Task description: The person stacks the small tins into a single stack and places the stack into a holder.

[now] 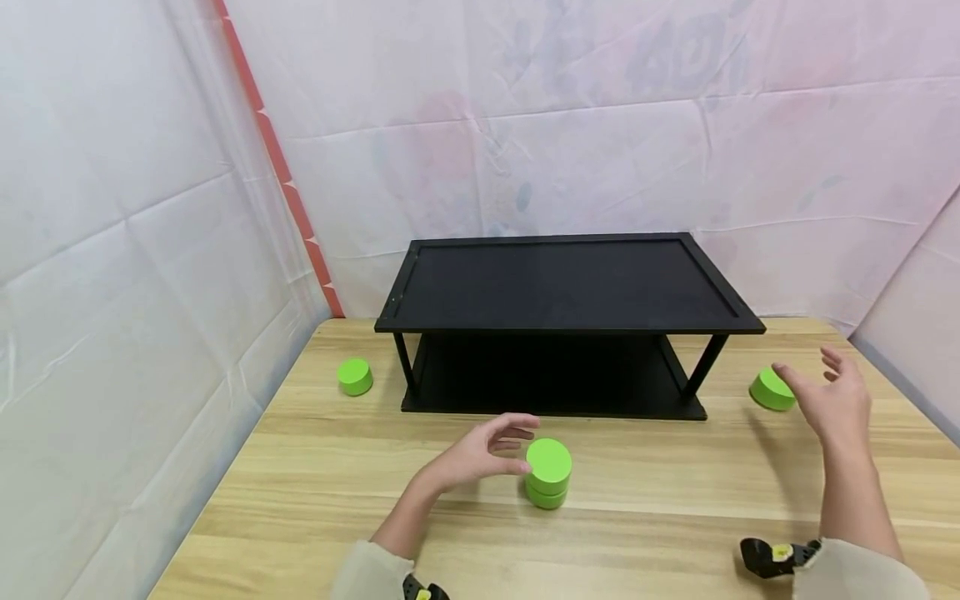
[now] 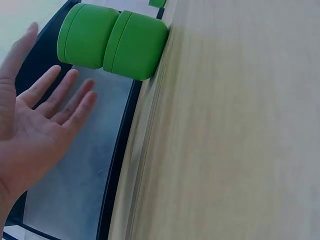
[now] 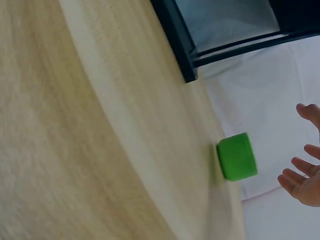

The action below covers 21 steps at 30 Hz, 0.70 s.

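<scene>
Two round green lidded tubs stand stacked at the middle of the table, the upper tub (image 1: pixel 549 464) squarely over the lower tub (image 1: pixel 546 499). Just left of the stack is my left hand (image 1: pixel 483 452), thumb and fingers spread apart and holding nothing. The left wrist view shows a gap between its fingertips and the upper tub (image 2: pixel 86 36). Over on the right, another green tub (image 1: pixel 769 392) rests on the wood, partly covered by my right thumb. My right hand (image 1: pixel 842 402) hovers above the table beside it, fingers loosely bent, with nothing in the grasp.
A black two-level shelf (image 1: pixel 562 287) stands at the back centre, with thin posts between its boards. One more green tub (image 1: pixel 355 377) sits left of it. White sheeting (image 1: pixel 150 208) hangs behind and along both sides of the wooden table (image 1: pixel 300 500).
</scene>
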Tool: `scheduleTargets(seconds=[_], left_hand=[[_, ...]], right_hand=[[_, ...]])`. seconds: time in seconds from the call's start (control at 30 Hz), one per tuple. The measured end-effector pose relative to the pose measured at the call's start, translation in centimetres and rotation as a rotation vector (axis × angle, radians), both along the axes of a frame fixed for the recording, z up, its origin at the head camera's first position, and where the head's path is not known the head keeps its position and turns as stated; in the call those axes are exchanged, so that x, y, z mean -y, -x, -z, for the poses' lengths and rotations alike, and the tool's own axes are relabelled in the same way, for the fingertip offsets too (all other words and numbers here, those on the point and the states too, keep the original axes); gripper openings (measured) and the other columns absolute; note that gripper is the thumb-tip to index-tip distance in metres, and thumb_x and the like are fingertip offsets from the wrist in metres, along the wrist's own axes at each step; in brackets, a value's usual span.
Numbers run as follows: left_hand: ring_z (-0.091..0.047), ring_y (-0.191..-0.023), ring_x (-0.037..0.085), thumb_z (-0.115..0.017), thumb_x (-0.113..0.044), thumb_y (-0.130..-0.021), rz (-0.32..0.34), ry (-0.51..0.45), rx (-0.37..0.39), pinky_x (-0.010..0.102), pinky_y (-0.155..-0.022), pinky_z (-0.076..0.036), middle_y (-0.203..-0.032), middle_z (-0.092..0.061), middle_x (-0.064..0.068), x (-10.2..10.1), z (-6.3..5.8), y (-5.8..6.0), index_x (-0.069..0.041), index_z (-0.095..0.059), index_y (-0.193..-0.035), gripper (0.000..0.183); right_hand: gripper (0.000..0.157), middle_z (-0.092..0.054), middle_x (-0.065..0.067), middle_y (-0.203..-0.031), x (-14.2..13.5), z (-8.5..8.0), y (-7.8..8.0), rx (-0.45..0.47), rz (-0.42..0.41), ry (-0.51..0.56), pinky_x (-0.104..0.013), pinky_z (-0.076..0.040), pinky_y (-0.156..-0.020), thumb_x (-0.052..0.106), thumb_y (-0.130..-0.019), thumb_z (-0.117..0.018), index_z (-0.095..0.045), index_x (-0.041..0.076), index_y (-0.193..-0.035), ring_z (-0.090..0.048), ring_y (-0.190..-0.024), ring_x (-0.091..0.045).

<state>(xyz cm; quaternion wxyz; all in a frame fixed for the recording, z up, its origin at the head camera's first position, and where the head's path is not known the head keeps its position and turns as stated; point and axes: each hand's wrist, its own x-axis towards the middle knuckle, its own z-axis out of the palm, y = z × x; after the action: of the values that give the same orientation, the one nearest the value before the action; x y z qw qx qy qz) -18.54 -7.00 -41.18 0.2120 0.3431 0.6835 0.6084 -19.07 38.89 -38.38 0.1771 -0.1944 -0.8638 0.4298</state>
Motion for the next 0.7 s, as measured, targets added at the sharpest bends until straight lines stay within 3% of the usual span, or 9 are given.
scheduleTargets(seconds=[0.27,0.4,0.7], left_hand=[[-0.042,-0.121,0.028,-0.07,-0.005,-0.082,-0.004,0.061,0.0,0.033,-0.097,-0.037,-0.136,-0.041,0.016,-0.5,0.6,0.2,-0.002,-0.04,-0.136,0.062],[-0.042,-0.121,0.026,-0.07,-0.002,-0.08,-0.002,0.074,0.004,0.034,-0.098,-0.036,-0.136,-0.041,0.015,-0.6,0.6,0.1,-0.005,-0.04,-0.136,0.064],[-0.045,-0.116,0.022,-0.07,0.002,-0.078,0.033,0.071,0.037,0.042,-0.098,-0.036,-0.129,-0.048,0.009,-0.8,-1.2,-1.2,-0.005,-0.043,-0.133,0.062]], right_hand=[[0.083,-0.009,-0.027,-0.147,-0.9,1.3,0.3,0.039,0.012,0.102,-0.056,-0.017,-0.103,0.037,-0.088,-0.056,-0.01,-0.004,-0.144,-0.011,-0.131,-0.043],[0.084,-0.007,-0.028,-0.147,-1.4,2.1,0.4,0.056,-0.015,0.118,-0.056,-0.016,-0.103,0.037,-0.089,-0.055,-0.006,-0.005,-0.144,-0.01,-0.131,-0.044],[0.085,-0.007,-0.034,-0.143,-2.2,4.1,0.5,0.09,-0.132,0.074,-0.059,-0.017,-0.1,0.038,-0.091,-0.053,-0.002,-0.009,-0.142,-0.012,-0.128,-0.05]])
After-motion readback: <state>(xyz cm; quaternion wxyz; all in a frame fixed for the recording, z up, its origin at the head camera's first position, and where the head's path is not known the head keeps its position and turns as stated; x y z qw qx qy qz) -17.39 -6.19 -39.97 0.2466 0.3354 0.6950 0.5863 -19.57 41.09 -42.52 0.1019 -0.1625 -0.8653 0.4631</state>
